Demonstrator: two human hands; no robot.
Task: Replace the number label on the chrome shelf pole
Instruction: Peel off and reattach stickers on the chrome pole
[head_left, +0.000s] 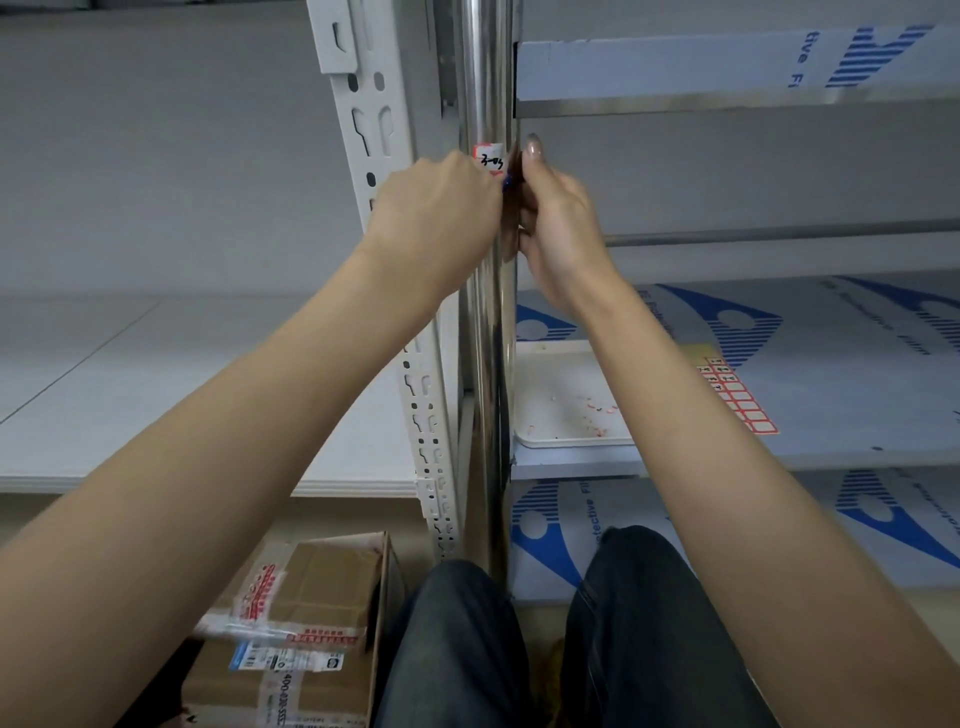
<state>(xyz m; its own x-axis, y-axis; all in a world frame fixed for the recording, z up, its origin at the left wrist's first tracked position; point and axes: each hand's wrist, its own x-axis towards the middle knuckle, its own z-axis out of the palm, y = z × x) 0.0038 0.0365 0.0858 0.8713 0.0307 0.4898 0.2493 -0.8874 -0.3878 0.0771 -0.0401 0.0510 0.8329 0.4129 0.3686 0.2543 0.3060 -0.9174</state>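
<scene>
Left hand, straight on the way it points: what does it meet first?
The number label on the chrome pole; the left hand has its fingertips at the label's edge, possibly touching. Depth is unclear.

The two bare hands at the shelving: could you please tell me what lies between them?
In the head view, the chrome shelf pole with its small white, red-edged handwritten label lies between the left hand and right hand.

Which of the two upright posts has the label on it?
The shiny chrome pole, right of the white slotted post; a red-edged handwritten label sits on it.
</scene>
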